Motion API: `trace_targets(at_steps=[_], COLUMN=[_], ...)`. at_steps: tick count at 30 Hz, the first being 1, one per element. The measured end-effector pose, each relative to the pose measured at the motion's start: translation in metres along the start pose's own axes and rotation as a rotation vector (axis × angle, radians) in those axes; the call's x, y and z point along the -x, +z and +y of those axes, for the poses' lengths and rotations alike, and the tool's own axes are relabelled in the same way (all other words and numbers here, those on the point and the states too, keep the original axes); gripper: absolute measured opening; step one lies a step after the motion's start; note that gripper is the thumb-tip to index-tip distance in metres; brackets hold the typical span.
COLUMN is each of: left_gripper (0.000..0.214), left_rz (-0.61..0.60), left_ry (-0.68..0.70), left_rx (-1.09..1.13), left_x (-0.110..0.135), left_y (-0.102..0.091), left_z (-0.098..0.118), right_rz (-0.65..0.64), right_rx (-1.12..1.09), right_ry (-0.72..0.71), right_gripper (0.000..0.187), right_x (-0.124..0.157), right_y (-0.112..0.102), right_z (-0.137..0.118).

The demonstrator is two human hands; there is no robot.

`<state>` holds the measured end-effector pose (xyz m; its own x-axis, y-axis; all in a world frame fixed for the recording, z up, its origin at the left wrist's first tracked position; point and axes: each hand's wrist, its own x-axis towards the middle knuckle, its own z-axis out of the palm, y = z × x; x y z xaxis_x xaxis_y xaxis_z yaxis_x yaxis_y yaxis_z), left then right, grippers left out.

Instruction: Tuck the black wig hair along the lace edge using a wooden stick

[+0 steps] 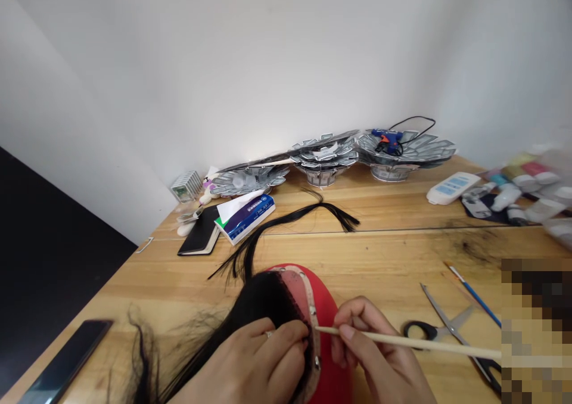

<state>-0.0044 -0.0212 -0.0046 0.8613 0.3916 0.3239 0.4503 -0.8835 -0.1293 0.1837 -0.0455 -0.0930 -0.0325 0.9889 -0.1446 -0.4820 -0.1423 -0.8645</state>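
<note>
A red rounded form [328, 308] lies on the wooden table [393, 255] in front of me, with long black hair [263, 303] laid over its left side and a strip along the hair's edge. My left hand [263, 362] presses the hair down at that edge, fingers curled, a ring on one finger. My right hand [379, 356] pinches a thin wooden stick [411, 342] whose tip touches the strip beside my left fingertips. A loose strand of black hair [304, 216] trails away across the table behind the form.
Scissors [451, 332] and a thin brush [473, 294] lie to the right. A dark phone [67, 362] lies at the left edge. Further back are a black notebook [201, 234], a blue-white packet [245, 213], folded-paper bowls [326, 157], a blue glue gun [386, 140], and bottles [513, 192].
</note>
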Motion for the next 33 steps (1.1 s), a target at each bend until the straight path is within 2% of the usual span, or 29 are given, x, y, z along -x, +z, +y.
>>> trace_targets(at_steps=[12,18,23,27,31,33], left_gripper=[0.056,0.05,0.044,0.052,0.048,0.049], left_rz=[-0.033,0.151,0.037,0.155,0.084,0.104], left_ry=[0.008,-0.021,-0.01,-0.019,-0.025,-0.038], left_rx=[-0.01,0.025,0.031,0.018,0.02,0.016], left_x=[-0.005,0.005,0.003,0.002,0.005,0.007], left_y=[0.002,0.023,0.017,0.019,0.025,0.027], left_z=[0.003,0.002,0.002,0.002,0.003,0.003], right_rz=[0.02,0.016,0.022,0.013,0.024,0.028], right_rx=[0.021,0.012,0.0,-0.007,-0.006,-0.003], right_ry=[-0.021,-0.03,-0.022,-0.005,-0.009,-0.009], right_gripper=[0.032,0.032,0.031,0.031,0.032,0.032], right_x=[-0.001,0.0,-0.001,-0.003,-0.003,-0.002], right_y=[0.0,0.001,0.003,0.002,0.001,0.001], right_z=[0.001,0.001,0.001,0.001,0.001,0.001])
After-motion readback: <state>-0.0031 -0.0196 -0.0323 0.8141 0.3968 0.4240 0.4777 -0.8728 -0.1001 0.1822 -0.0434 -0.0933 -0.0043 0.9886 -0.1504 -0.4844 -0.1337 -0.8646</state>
